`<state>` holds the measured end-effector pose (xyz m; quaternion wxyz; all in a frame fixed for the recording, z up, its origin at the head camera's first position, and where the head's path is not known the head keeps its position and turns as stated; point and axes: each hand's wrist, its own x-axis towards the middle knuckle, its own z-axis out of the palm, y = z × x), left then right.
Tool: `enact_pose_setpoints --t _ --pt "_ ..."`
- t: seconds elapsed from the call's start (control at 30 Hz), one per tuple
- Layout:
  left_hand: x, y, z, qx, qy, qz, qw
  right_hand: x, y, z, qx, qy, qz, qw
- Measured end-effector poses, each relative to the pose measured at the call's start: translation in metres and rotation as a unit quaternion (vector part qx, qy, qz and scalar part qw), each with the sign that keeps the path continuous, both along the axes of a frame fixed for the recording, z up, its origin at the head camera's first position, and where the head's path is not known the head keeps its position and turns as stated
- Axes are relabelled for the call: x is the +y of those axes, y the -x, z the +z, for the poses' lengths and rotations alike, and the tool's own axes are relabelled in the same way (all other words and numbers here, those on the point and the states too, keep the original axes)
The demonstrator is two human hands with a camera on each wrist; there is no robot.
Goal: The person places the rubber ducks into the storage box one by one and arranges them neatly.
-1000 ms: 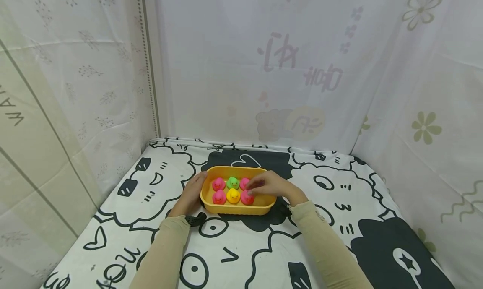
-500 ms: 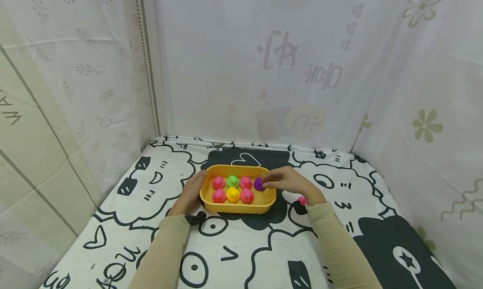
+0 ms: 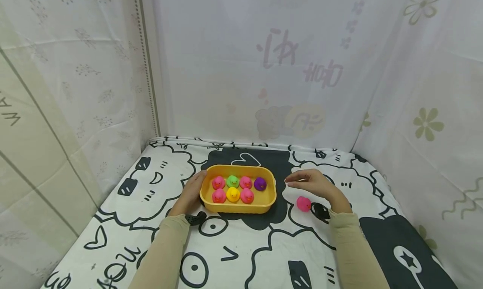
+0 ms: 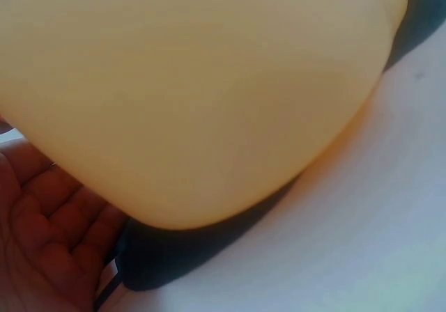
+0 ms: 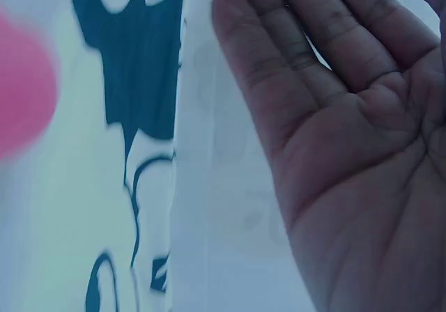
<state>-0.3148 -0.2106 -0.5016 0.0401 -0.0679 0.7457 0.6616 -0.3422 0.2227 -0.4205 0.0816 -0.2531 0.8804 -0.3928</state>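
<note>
A yellow plastic tray (image 3: 226,209) holds small rubber ducks. Inside are several pink ducks (image 3: 247,196), a green one (image 3: 232,181), a yellow one (image 3: 233,194) and, at the right end, a purple one (image 3: 260,184). My left hand (image 3: 191,195) rests along the tray's left end, fingertips at the rim; the left wrist view shows its palm beside the tray wall (image 4: 195,117). To the right of the tray, my right hand (image 3: 311,182) is raised with nothing in its fingers. Below it lies a loose pink duck (image 3: 303,204) on the cloth.
A white cloth (image 3: 234,247) with black cartoon drawings covers the table. Pale printed curtains (image 3: 226,71) hang along the back and both sides. A dark band (image 3: 196,219) is on my left wrist.
My right hand has let go of the purple duck at the tray's right end and drawn back to the right. The loose pink duck now shows fully. My left hand has stayed put.
</note>
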Motion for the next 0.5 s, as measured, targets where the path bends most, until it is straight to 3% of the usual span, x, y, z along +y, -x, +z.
enact_pose_setpoints --t 0.17,0.37,0.5 --pt "-0.001 -0.002 -0.001 0.007 0.009 0.002 0.9999 0.023 0.002 -0.006 -0.012 -0.004 -0.01 0.9999" --pt "0.0 -0.002 -0.001 0.001 0.005 -0.004 1.0 0.04 0.0 -0.007 -0.09 -0.009 0.017 0.9957" --pt "0.001 -0.001 0.0 0.005 -0.003 -0.007 1.0 0.045 -0.001 -0.007 -0.101 -0.03 0.035 0.9938"
